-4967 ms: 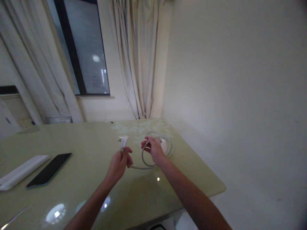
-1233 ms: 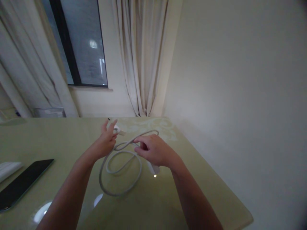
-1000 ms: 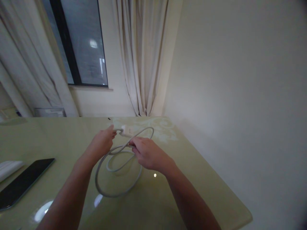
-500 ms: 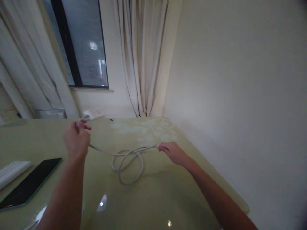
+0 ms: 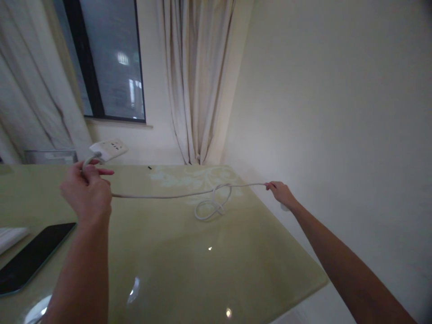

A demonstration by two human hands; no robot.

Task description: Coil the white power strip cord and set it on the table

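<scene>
My left hand (image 5: 89,191) is closed around a white power cord (image 5: 162,196), right by the end where a white power strip (image 5: 110,149) with dark socket slots sticks out above the fingers. From there the cord runs nearly straight to the right. A few loose loops of it hang between the hands, over the table's far right part. My right hand (image 5: 279,192) pinches the cord out past the table's right edge. A small white piece, partly hidden, shows beneath that hand; I cannot make out whether it is the plug.
The glossy greenish tabletop (image 5: 168,265) ends at a wall (image 5: 320,112) on the right. A dark flat tablet-like device (image 5: 37,256) and a white object (image 5: 11,238) lie at the left. Behind stand curtains (image 5: 199,90) and a window (image 5: 111,58). A small black bit (image 5: 150,168) lies near the far edge.
My hands have moved apart, the right one outward past the table edge, the left one leftward. The cord between them is straighter, and its loops are smaller and farther right.
</scene>
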